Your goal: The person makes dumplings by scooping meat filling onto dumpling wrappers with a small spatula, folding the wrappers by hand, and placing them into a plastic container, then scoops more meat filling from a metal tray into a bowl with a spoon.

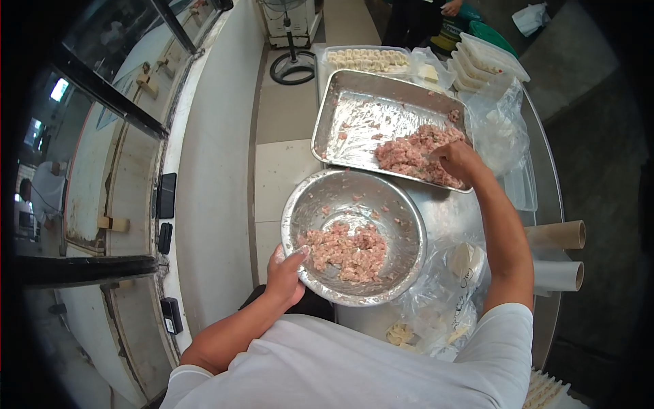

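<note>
My left hand (285, 276) is closed on the left rim of a round metal bowl (402, 225), thumb over the edge. A mound of pink minced meat (347, 252) lies at the bottom of the bowl, with small bits stuck to its walls. Beyond the bowl stands a rectangular metal tray (354, 112), with more minced meat (409, 153) heaped in its near right part. My right hand (458, 162) reaches into this heap with its fingers curled together. What those fingers grip is too small and partly hidden to name.
Behind the tray, a plastic container (368, 58) holds rows of small pale dumplings. Stacked plastic boxes (487, 58) and a clear bag (501, 126) stand at the right. Two wrap rolls (558, 235) jut over the right edge. A person (412, 20) stands at the far end.
</note>
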`<state>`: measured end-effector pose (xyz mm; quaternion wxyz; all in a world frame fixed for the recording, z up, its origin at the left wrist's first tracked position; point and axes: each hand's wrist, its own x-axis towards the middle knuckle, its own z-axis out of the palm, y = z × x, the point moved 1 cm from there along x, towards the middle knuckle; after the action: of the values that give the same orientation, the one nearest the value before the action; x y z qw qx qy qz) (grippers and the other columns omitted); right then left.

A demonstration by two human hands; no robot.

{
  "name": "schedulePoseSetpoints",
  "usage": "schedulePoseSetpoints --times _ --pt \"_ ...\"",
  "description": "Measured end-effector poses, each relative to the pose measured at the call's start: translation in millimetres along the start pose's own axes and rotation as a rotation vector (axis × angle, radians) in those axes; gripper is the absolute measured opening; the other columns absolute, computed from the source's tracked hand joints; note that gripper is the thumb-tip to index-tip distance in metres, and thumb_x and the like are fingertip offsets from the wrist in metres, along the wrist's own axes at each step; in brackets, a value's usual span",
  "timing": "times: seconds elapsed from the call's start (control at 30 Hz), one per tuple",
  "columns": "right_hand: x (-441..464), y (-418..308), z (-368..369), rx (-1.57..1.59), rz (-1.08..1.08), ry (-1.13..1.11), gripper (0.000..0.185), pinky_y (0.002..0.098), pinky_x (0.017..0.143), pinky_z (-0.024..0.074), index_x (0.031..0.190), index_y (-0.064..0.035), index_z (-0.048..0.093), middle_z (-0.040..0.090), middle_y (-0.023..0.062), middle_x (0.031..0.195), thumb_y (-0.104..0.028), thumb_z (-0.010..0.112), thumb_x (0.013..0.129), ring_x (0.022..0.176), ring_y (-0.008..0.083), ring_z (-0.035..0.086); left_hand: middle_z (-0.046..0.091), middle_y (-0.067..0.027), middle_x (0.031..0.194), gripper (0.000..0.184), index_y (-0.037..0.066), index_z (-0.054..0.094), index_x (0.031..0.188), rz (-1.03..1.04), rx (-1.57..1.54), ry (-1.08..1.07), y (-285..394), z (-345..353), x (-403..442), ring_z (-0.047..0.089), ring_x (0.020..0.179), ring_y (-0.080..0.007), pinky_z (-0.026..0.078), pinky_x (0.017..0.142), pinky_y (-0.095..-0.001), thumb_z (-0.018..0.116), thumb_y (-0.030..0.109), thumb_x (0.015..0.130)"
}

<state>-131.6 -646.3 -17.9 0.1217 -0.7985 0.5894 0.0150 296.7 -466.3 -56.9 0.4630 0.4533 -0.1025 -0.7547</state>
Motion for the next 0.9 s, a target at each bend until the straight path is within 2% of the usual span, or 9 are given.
schedulePoseSetpoints --times 0.17,0.23,0.4,0.47,0.53,0.63,0.73,0.87,0.9 --pt "0.7 -18.7 3.7 0.052 -0.038 -0.027 0.033 0.0422 0.082 0.0539 0.101 -0.0097 0.075 0.071 0.0174 0.097 -0.006 0.056 0.075 0.091 0.0354 0.067 0.059 -0.0145 0.118 0.036 0.001 0.047 0.126 0.006 -0.033 0.015 0.3 0.4 1.4 0.061 0.109 -0.0264 0.053 0.096 -0.0461 0.057 0.002 0.091" --pt "-3.1 -20.9 9.8 0.06 -0.054 -0.031 0.031 0.0417 0.081 0.054 0.1 -0.0091 0.075 0.071 0.0177 0.097 -0.007 0.057 0.075 0.09 0.0353 0.068 0.059 -0.0157 0.118 0.038 -0.002 0.047 0.127 -0.007 -0.036 0.032 1.2 3.4 1.4 0.061 0.109 -0.0255 0.051 0.097 -0.0416 0.057 0.0 0.091" --pt "-23.0 -27.8 29.3 0.212 -0.072 0.208 0.029 0.0413 0.078 0.0541 0.102 -0.0059 0.073 0.071 0.0185 0.097 -0.007 0.057 0.079 0.088 0.0354 0.068 0.059 -0.0152 0.118 0.04 -0.002 0.047 0.129 0.007 -0.04 0.003 -2.4 -2.5 4.6 0.061 0.108 -0.0244 0.052 0.096 -0.0408 0.057 0.0 0.09" --pt "-38.7 -31.4 33.0 0.265 -0.055 0.206 0.029 0.0408 0.076 0.0536 0.104 -0.0062 0.073 0.071 0.0176 0.094 -0.006 0.059 0.079 0.085 0.0341 0.068 0.059 -0.0152 0.118 0.04 -0.002 0.046 0.129 0.002 -0.032 -0.001 -4.2 -3.2 3.7 0.061 0.107 -0.0241 0.052 0.096 -0.0405 0.057 0.0 0.09" --pt "-58.9 -41.3 31.3 0.293 -0.146 0.317 0.029 0.0363 0.073 0.0525 0.105 -0.0035 0.071 0.069 0.0165 0.087 -0.001 0.06 0.079 0.08 0.032 0.067 0.059 -0.0158 0.118 0.039 -0.003 0.047 0.128 0.002 -0.041 -0.002 -3.5 -3.3 3.2 0.061 0.108 -0.0243 0.052 0.095 -0.0406 0.057 0.0 0.09" --pt "-93.3 -88.0 29.6 0.406 -0.193 0.272 0.034 0.0341 0.067 0.0509 0.108 -0.0075 0.071 0.066 0.0126 0.081 0.006 0.062 0.078 0.073 0.0311 0.064 0.059 -0.0161 0.118 0.038 -0.003 0.047 0.127 -0.007 -0.019 0.002 -6.3 -6.7 4.0 0.061 0.108 -0.0247 0.052 0.095 -0.0414 0.057 0.001 0.09" --pt "-115.0 -131.0 18.3 0.05 -0.221 0.139 0.033 0.0409 0.065 0.0524 0.104 -0.019 0.072 0.062 0.0055 0.078 -0.002 0.063 0.077 0.073 0.0289 0.064 0.06 -0.016 0.118 0.038 -0.003 0.048 0.127 0.011 -0.011 -0.025 -6.9 -9.6 4.4 0.061 0.108 -0.0247 0.053 0.095 -0.0419 0.057 0.001 0.09" --pt "-123.6 -135.6 -0.4 -0.021 -0.134 0.159 0.034 0.0404 0.066 0.0536 0.106 -0.0207 0.072 0.065 0.0041 0.081 -0.004 0.062 0.078 0.074 0.0286 0.065 0.06 -0.0156 0.118 0.037 -0.002 0.048 0.126 -0.012 -0.009 -0.025 -9.6 -9.1 2.1 0.061 0.108 -0.0247 0.053 0.095 -0.0416 0.058 0.0 0.09" --pt "-121.8 -130.2 -11.7 -0.07 -0.073 0.243 0.034 0.0407 0.066 0.0536 0.106 -0.0205 0.072 0.065 0.0048 0.082 -0.004 0.061 0.079 0.075 0.0289 0.066 0.06 -0.0154 0.117 0.037 -0.002 0.048 0.126 -0.005 -0.003 -0.025 -10.4 -9.6 1.6 0.061 0.108 -0.0246 0.053 0.095 -0.0414 0.057 0.0 0.091"
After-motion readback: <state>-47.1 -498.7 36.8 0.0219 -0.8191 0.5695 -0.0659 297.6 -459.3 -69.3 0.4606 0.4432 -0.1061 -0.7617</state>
